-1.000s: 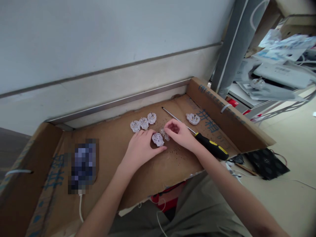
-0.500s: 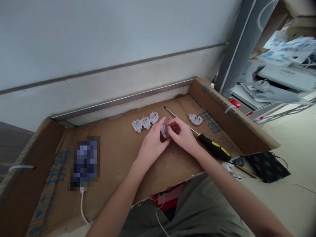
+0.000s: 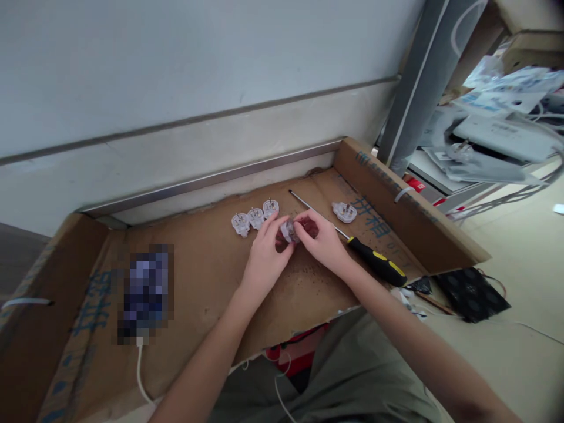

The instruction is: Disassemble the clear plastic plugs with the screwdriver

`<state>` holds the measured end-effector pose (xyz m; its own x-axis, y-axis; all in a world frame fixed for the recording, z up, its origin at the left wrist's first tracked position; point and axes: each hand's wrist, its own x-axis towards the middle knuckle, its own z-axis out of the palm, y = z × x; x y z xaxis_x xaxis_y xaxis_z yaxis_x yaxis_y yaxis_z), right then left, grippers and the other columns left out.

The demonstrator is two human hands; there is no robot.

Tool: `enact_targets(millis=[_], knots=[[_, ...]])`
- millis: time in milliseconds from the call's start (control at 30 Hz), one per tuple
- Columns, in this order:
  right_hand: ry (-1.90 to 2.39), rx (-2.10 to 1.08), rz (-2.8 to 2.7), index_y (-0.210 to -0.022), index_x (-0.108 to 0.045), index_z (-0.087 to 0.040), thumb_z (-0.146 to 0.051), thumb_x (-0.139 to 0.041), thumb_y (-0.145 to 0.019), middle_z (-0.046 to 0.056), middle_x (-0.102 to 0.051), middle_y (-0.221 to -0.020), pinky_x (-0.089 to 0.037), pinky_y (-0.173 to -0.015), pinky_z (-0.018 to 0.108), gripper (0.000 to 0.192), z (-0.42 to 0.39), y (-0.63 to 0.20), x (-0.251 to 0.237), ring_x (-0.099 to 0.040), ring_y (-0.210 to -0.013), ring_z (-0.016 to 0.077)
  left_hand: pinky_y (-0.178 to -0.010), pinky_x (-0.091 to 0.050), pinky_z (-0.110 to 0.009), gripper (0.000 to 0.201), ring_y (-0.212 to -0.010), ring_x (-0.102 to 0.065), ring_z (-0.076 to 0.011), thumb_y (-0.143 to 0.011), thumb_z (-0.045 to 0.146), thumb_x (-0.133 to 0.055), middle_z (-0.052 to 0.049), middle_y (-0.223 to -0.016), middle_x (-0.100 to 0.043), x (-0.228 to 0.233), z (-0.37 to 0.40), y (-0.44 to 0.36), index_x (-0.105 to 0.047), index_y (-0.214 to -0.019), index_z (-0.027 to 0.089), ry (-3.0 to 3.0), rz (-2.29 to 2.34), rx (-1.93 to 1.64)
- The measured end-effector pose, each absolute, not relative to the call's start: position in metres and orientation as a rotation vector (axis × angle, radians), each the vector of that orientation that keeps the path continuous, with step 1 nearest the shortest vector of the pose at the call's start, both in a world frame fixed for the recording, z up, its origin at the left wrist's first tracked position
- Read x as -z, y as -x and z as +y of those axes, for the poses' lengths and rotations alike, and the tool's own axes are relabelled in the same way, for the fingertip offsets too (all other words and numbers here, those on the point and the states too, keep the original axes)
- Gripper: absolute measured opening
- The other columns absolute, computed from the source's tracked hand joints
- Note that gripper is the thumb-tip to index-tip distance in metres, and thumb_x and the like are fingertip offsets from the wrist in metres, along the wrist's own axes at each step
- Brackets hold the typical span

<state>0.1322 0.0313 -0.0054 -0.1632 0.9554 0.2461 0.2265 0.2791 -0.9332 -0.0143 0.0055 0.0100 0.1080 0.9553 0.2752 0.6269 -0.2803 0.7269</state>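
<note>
Your left hand (image 3: 268, 249), half curled, grips a clear plug part (image 3: 288, 231); your right hand (image 3: 321, 239) pinches its 3 o'clock side. From it: three plugs (image 3: 255, 219) at 10 o'clock, lone plug (image 3: 344, 212) at 2, screwdriver (image 3: 377, 262) at 4.

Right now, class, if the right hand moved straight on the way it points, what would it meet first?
The right hand would first meet the clear plug it is touching; beyond it the left hand seems next, though depth is unclear.
</note>
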Motion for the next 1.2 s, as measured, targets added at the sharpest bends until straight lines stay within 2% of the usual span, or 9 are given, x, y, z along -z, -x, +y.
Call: enact_targets(millis=[67,133,233,533,633,767,900,967,1200], knots=[[1.109,-0.982,-1.604,-0.092,-0.056,-0.015,-0.031,-0.05,-0.085,0.004,-0.061,-0.086,-0.047,-0.067,0.021,0.018,0.032,-0.132,0.006,-0.057,-0.073,0.0094,-0.081,-0.054,-0.035,0.042,-0.094,-0.064,-0.0175,-0.076,0.015,-0.059,-0.011,-0.132,-0.054,-0.011,0.005,0.013,-0.055,-0.118,0.021,-1.871,1.524,-1.02],[1.114,-0.978,-1.601,-0.091,-0.056,-0.015,-0.03,-0.051,-0.084,0.004,-0.061,-0.086,-0.046,-0.066,0.021,0.017,0.032,-0.132,0.007,-0.057,-0.072,0.0091,-0.081,-0.054,-0.035,0.042,-0.087,-0.065,-0.0162,-0.076,0.015,-0.059,-0.009,-0.115,-0.064,-0.012,0.005,0.012,-0.055,-0.117,0.02,-1.794,1.479,-1.013],[1.132,-0.946,-1.583,-0.091,-0.058,-0.015,-0.028,-0.052,-0.084,0.003,-0.06,-0.087,-0.046,-0.068,0.021,0.016,0.032,-0.132,0.006,-0.056,-0.074,0.009,-0.081,-0.054,-0.033,0.041,-0.084,-0.065,-0.0155,-0.074,0.015,-0.061,-0.005,-0.1,-0.068,-0.013,0.006,0.011,-0.055,-0.115,0.02,-1.723,1.432,-1.034],[1.143,-1.025,-1.458,-0.09,-0.059,-0.014,-0.03,-0.057,-0.08,0.005,-0.061,-0.087,-0.046,-0.065,0.022,0.019,0.031,-0.132,0.005,-0.055,-0.069,0.0088,-0.083,-0.054,-0.035,0.04,-0.089,-0.065,-0.0167,-0.073,0.018,-0.063,-0.007,-0.109,-0.067,-0.012,0.007,0.008,-0.055,-0.112,0.02,-1.58,1.369,-1.099],[1.04,-1.176,-1.427,-0.1,-0.059,-0.015,-0.035,-0.058,-0.08,0.006,-0.062,-0.098,-0.051,-0.072,0.024,0.028,0.032,-0.13,0.006,-0.06,-0.078,0.0101,-0.086,-0.053,-0.037,0.035,-0.097,-0.065,-0.0188,-0.078,0.029,-0.062,-0.008,-0.112,-0.066,-0.011,0.01,0.012,-0.055,-0.111,0.021,-1.489,1.354,-1.185],[0.906,-1.36,-1.391,-0.106,-0.057,-0.018,-0.035,-0.061,-0.077,0.006,-0.06,-0.106,-0.054,-0.082,0.027,0.034,0.035,-0.13,0.006,-0.061,-0.084,0.0102,-0.086,-0.052,-0.038,0.033,-0.096,-0.065,-0.0195,-0.082,0.039,-0.058,-0.008,-0.107,-0.068,-0.012,0.013,0.017,-0.054,-0.11,0.02,-1.439,1.379,-1.238],[0.899,-1.463,-1.33,-0.113,-0.051,-0.018,-0.045,-0.059,-0.079,0.006,-0.06,-0.101,-0.056,-0.066,0.027,0.044,0.039,-0.133,0.007,-0.059,-0.065,0.0075,-0.09,-0.049,-0.038,0.037,-0.102,-0.063,-0.0194,-0.084,0.039,-0.056,-0.009,-0.113,-0.066,-0.016,0.013,0.018,-0.051,-0.116,0.021,-1.492,1.32,-1.211],[0.913,-1.481,-1.321,-0.108,-0.053,-0.016,-0.049,-0.06,-0.078,0.006,-0.061,-0.093,-0.054,-0.057,0.024,0.046,0.039,-0.134,0.006,-0.056,-0.058,0.0065,-0.09,-0.049,-0.038,0.04,-0.099,-0.064,-0.0189,-0.083,0.04,-0.057,-0.009,-0.11,-0.067,-0.016,0.013,0.018,-0.05,-0.118,0.02,-1.488,1.295,-1.192],[0.951,-1.358,-1.349,-0.099,-0.053,-0.014,-0.051,-0.063,-0.077,0.001,-0.056,-0.079,-0.041,-0.044,0.013,0.044,0.032,-0.132,0.001,-0.049,-0.054,0.0028,-0.081,-0.049,-0.033,0.028,-0.087,-0.063,-0.0165,-0.086,0.045,-0.051,-0.004,-0.095,-0.068,-0.015,0.018,0.024,-0.057,-0.095,0.019,-1.543,1.314,-1.095]])
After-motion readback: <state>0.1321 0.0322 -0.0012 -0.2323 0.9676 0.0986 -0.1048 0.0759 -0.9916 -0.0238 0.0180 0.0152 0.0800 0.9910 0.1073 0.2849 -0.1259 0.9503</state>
